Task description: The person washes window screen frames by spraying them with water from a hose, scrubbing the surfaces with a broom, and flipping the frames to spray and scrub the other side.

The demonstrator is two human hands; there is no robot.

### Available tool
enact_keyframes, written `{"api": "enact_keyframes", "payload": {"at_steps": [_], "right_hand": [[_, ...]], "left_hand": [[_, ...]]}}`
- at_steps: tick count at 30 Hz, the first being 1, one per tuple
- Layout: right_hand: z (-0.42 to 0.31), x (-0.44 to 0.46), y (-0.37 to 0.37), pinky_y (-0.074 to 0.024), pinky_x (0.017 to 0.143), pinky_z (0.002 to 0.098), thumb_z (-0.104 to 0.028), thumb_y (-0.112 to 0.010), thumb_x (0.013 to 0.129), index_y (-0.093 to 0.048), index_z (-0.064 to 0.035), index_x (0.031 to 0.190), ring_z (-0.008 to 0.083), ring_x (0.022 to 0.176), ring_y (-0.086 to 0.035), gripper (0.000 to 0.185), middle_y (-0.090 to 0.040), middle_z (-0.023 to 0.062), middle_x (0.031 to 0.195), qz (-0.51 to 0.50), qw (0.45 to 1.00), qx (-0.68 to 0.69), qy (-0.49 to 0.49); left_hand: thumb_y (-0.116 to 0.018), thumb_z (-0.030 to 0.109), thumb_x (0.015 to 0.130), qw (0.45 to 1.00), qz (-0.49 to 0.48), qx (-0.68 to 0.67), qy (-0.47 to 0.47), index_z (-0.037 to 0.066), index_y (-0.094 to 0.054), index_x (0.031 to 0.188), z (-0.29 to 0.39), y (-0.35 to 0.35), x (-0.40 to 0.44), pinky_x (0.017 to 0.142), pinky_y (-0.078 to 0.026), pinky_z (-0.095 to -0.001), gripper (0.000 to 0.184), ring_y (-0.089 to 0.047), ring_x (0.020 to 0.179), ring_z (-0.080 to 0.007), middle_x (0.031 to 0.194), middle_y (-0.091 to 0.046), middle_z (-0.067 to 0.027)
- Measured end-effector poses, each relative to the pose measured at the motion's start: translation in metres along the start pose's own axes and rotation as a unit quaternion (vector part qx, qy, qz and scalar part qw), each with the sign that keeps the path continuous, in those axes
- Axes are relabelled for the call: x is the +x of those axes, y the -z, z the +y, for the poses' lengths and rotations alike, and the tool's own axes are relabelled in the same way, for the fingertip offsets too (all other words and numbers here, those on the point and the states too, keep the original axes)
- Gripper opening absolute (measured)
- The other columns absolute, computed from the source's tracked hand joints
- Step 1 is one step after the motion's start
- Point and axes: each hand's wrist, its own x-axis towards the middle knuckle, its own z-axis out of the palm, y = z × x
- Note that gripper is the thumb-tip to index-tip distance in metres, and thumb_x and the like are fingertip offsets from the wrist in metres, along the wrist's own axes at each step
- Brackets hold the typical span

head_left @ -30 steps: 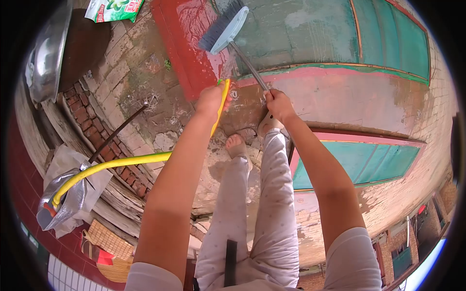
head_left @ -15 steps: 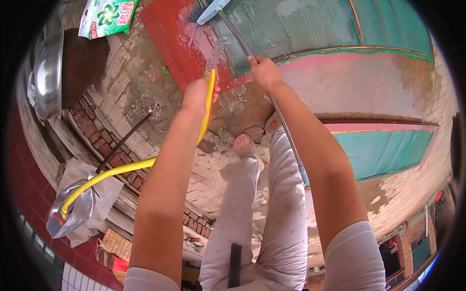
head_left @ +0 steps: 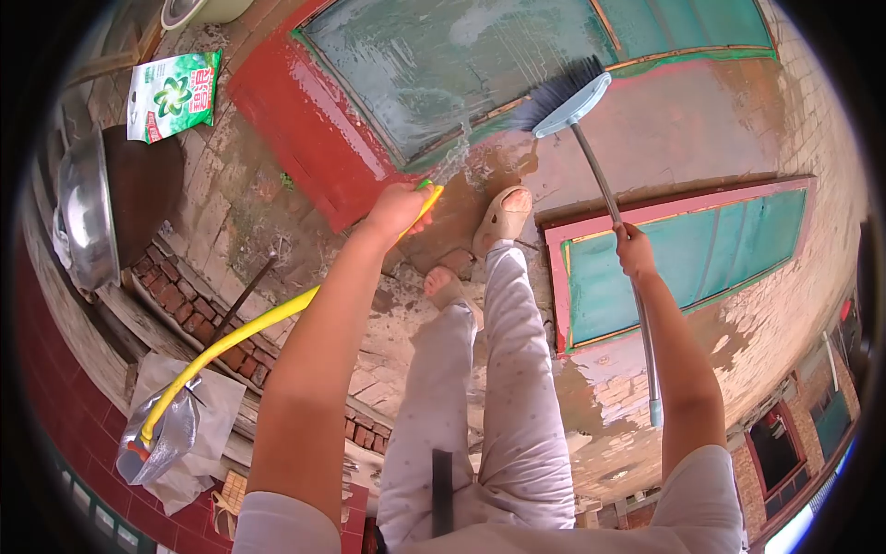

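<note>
My left hand [head_left: 399,210] is closed around the end of a yellow hose [head_left: 249,319], and water sprays from it onto the lower edge of a red-framed screen door [head_left: 318,138] with a wet green mesh. In my right hand [head_left: 633,249] is the metal handle of a broom [head_left: 574,106] with a light blue head and dark bristles. The broom head is raised over the lower edge of the wet frame, bristles pointing up and left. A second, pink-framed green screen [head_left: 683,254] lies beside the broom handle, beneath my right hand.
A green and white detergent bag [head_left: 173,97] lies at the upper left, near a large metal basin [head_left: 88,208]. The hose runs back to a silver-wrapped spot [head_left: 171,443]. A thin rod [head_left: 245,295] lies over the bricks. My sandalled feet stand on wet paving.
The broom head has moved right and down, away from the red part of the frame. My right hand has shifted right and lower. The view has turned, and the hose still runs.
</note>
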Motion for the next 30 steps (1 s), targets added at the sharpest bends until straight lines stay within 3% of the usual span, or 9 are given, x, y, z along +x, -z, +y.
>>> {"api": "enact_keyframes", "payload": {"at_steps": [2, 3, 8, 11, 13, 18, 24, 28, 30], "right_hand": [[-0.025, 0.006, 0.037, -0.0368, 0.039, 0.0301, -0.038, -0.044, 0.093, -0.059, -0.0046, 0.1, 0.0153, 0.042, -0.047, 0.037, -0.048, 0.0025, 0.055, -0.031, 0.983, 0.131, -0.125], [-0.03, 0.005, 0.036, -0.0242, 0.033, 0.0242, -0.038, -0.044, 0.094, -0.057, -0.0076, 0.098, 0.0051, 0.038, -0.031, 0.034, -0.034, -0.0041, 0.053, -0.02, 0.975, 0.179, -0.128], [-0.057, -0.065, -0.04, -0.027, 0.035, 0.0242, -0.035, -0.045, 0.094, -0.054, -0.0067, 0.105, 0.0073, 0.038, -0.032, 0.032, -0.037, -0.0032, 0.052, -0.082, 0.931, 0.317, -0.164], [-0.072, -0.123, -0.106, -0.0359, 0.036, 0.0284, -0.033, -0.047, 0.093, -0.058, -0.0044, 0.098, 0.0118, 0.038, -0.041, 0.031, -0.042, 0.0006, 0.051, -0.182, 0.944, 0.229, -0.153], [-0.057, -0.143, -0.165, -0.0394, 0.038, 0.0321, -0.035, -0.049, 0.091, -0.059, -0.0019, 0.101, 0.0158, 0.041, -0.048, 0.036, -0.052, 0.0075, 0.058, -0.155, 0.977, 0.149, 0.006], [-0.064, -0.126, -0.141, -0.0356, 0.037, 0.0298, -0.035, -0.051, 0.091, -0.059, -0.0036, 0.107, 0.0127, 0.04, -0.044, 0.036, -0.049, 0.0035, 0.058, -0.259, 0.946, 0.183, -0.07], [-0.063, -0.023, 0.013, -0.0273, 0.035, 0.0238, -0.037, -0.042, 0.095, -0.053, -0.0024, 0.107, 0.007, 0.042, -0.033, 0.038, -0.036, -0.002, 0.057, -0.072, 0.944, 0.283, -0.155], [-0.086, -0.033, -0.003, -0.0323, 0.037, 0.0272, -0.033, -0.044, 0.094, -0.058, -0.002, 0.095, 0.0101, 0.041, -0.039, 0.034, -0.042, 0.0002, 0.055, -0.056, 0.948, 0.288, -0.126], [-0.073, -0.058, -0.076, -0.0474, 0.06, 0.037, -0.031, -0.047, 0.09, -0.061, 0.0013, 0.093, 0.0271, 0.064, -0.06, 0.036, -0.062, 0.0152, 0.07, -0.07, 0.971, 0.22, -0.068]], "left_hand": [[-0.048, 0.031, 0.093, 1.0, 0.006, 0.023, 0.004, 0.004, -0.055, 0.08, -0.004, -0.002, 0.007, 0.047, -0.038, -0.0244, 0.031, -0.049, 0.052, -0.0105, 0.063, -0.054, -0.0036], [-0.048, 0.031, 0.093, 1.0, 0.01, 0.025, 0.007, 0.004, -0.055, 0.08, -0.007, -0.002, 0.01, 0.047, -0.038, -0.0245, 0.031, -0.049, 0.052, -0.0106, 0.063, -0.054, -0.0036], [-0.047, 0.031, 0.094, 0.998, 0.024, 0.043, 0.029, 0.004, -0.055, 0.079, -0.012, -0.003, 0.011, 0.047, -0.039, -0.0245, 0.031, -0.049, 0.052, -0.0105, 0.064, -0.054, -0.0035], [-0.046, 0.031, 0.094, 0.998, 0.021, 0.041, 0.029, 0.004, -0.055, 0.078, -0.01, -0.004, 0.008, 0.047, -0.039, -0.0242, 0.032, -0.049, 0.052, -0.0103, 0.064, -0.054, -0.0034], [-0.046, 0.031, 0.094, 0.999, 0.012, 0.037, 0.027, 0.004, -0.055, 0.077, -0.006, -0.003, 0.006, 0.047, -0.039, -0.0242, 0.032, -0.049, 0.052, -0.0102, 0.064, -0.054, -0.0035], [-0.047, 0.031, 0.094, 0.998, 0.016, 0.045, 0.035, 0.005, -0.055, 0.076, -0.003, 0.005, 0.016, 0.046, -0.04, -0.0248, 0.033, -0.049, 0.052, -0.0108, 0.063, -0.054, -0.0039], [-0.047, 0.031, 0.094, 0.997, 0.033, 0.048, 0.051, 0.004, -0.055, 0.076, -0.006, 0.01, 0.025, 0.046, -0.039, -0.0247, 0.033, -0.049, 0.052, -0.0114, 0.064, -0.054, -0.0042], [-0.047, 0.031, 0.094, 0.998, 0.026, 0.033, 0.052, 0.004, -0.055, 0.076, -0.015, 0.01, 0.027, 0.045, -0.039, -0.025, 0.034, -0.049, 0.051, -0.0115, 0.064, -0.054, -0.0041], [-0.048, 0.032, 0.093, 0.998, 0.029, 0.03, 0.056, 0.003, -0.055, 0.076, -0.015, 0.01, 0.026, 0.045, -0.039, -0.0251, 0.034, -0.049, 0.051, -0.0115, 0.064, -0.054, -0.004]]}}
